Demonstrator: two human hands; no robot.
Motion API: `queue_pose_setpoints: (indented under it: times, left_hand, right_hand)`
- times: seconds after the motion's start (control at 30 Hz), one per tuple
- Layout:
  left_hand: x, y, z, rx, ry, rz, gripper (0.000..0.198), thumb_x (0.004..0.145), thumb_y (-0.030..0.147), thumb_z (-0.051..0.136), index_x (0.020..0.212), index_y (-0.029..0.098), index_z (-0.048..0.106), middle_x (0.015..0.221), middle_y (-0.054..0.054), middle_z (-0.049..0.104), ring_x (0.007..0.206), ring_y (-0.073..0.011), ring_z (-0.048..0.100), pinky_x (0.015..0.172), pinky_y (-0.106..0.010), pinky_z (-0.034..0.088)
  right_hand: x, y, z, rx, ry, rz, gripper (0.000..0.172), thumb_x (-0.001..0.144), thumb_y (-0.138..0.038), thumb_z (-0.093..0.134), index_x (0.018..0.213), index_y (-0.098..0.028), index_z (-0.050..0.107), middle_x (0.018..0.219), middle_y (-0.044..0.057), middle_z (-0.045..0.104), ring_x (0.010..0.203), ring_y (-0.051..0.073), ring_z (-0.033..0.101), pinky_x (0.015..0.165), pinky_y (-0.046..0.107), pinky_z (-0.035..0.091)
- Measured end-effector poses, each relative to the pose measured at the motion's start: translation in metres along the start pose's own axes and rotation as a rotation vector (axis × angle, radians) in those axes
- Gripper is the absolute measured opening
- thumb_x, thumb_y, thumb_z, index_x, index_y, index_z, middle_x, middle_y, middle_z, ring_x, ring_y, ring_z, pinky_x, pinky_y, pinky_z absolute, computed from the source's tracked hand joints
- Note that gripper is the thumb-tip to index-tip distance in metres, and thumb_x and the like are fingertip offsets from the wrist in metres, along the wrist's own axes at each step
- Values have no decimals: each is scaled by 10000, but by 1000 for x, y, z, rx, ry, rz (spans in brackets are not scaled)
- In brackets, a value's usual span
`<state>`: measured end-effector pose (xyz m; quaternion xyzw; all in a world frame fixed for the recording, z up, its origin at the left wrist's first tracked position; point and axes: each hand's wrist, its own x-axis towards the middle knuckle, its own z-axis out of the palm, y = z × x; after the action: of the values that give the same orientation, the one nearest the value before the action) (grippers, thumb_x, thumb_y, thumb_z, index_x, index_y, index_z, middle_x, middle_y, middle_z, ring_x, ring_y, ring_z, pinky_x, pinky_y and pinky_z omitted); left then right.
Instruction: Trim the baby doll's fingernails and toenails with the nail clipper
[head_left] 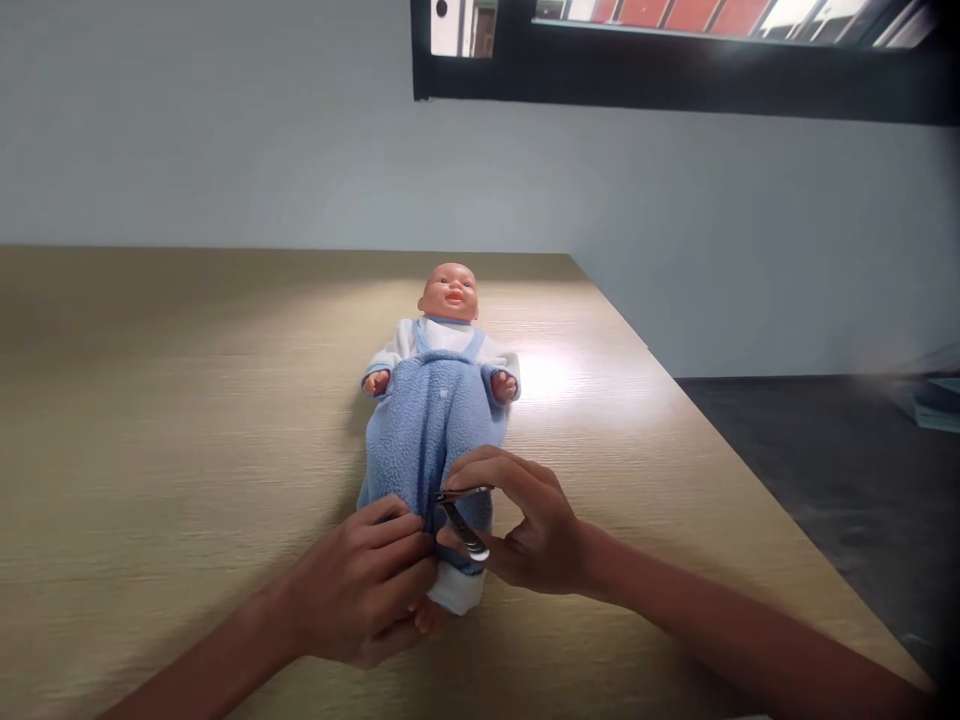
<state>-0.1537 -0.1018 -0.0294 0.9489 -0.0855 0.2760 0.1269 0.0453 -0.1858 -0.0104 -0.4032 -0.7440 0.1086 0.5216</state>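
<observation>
A baby doll (435, 425) in blue fleece overalls and a white top lies face up on the wooden table, its head away from me. My left hand (367, 580) is closed round the lower end of the doll's leg on the left, mostly hiding that foot. Small bare toes (426, 616) show beside its fingers. In my right hand (532, 515) is a shiny metal nail clipper (466, 530), pinched between thumb and fingers with its lever raised. The clipper sits over the doll's lower legs, just above a white trouser cuff (459, 590).
The pale wooden table (187, 430) stretches to a grey wall (225, 130) at the back. Its right edge slants down to a dark floor (787, 470). A dark-framed window (675, 75) is at the top right. Light glares on the tabletop right of the doll.
</observation>
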Motion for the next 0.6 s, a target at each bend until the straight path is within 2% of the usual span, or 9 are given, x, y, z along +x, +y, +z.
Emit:
queue_pose_setpoints:
  times: [0.13,0.27,0.4,0.6]
  left_hand:
    - [1,-4,5,72,119,77,198,967,213,484,861,124,625,732,-97,709,667,-219,658,666,-382,512]
    - [2,-5,7,119,190,123,302,1022,268,464,920,63,661,689,-95,720,644,-214,678,644,-374,547]
    - [2,-2,5,82,185,67,308,1039,252,466,949,46,677,703,-92,743,691,-204,715,703,-360,581]
    - [5,0,1,29,256,10,305,1058,228,429,995,60,675,703,-99,745,773,-201,735,756,-336,606]
  right_hand:
    - [-3,-3,-2,-9,29,-19,210,907,-176,655,1092,-130,568,957,89,674,859,139,665,757,258,580]
    - [-10,-2,-3,-37,40,-89,161,940,-207,624,1083,-143,587,966,91,690,915,164,707,823,295,610]
    - [-14,-4,-7,-78,63,-154,185,912,-168,671,1069,-116,586,953,108,706,1073,235,711,937,371,617]
    - [-10,-13,-17,-149,113,-90,150,925,-159,663,1030,-99,574,925,105,711,1086,247,722,954,373,634]
